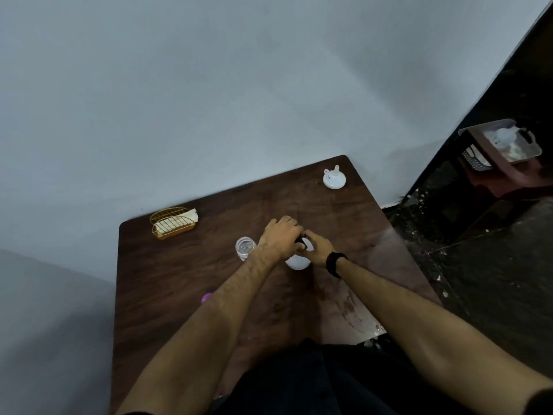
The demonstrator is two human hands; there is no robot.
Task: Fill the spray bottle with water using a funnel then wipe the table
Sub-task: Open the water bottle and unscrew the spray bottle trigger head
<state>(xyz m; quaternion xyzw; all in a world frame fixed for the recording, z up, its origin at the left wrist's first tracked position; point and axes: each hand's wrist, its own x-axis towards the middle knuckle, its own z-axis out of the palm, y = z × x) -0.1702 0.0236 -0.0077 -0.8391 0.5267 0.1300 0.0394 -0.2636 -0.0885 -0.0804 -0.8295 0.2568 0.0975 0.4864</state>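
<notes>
A white spray bottle (296,261) stands in the middle of the dark wooden table (185,289). Both hands are on its top. My left hand (279,236) covers the black spray head from the left. My right hand (317,247), with a black watch on the wrist, grips the bottle's upper part from the right. A clear glass of water (245,247) stands just left of the bottle, close to my left wrist. A white funnel (334,177) lies upside down near the table's far right corner, spout up.
A gold wire napkin holder (173,223) with white napkins sits at the table's far left edge by the wall. Wet marks (351,307) show on the near right of the table. Right of the table, a tray (505,142) rests on a stool over dark floor.
</notes>
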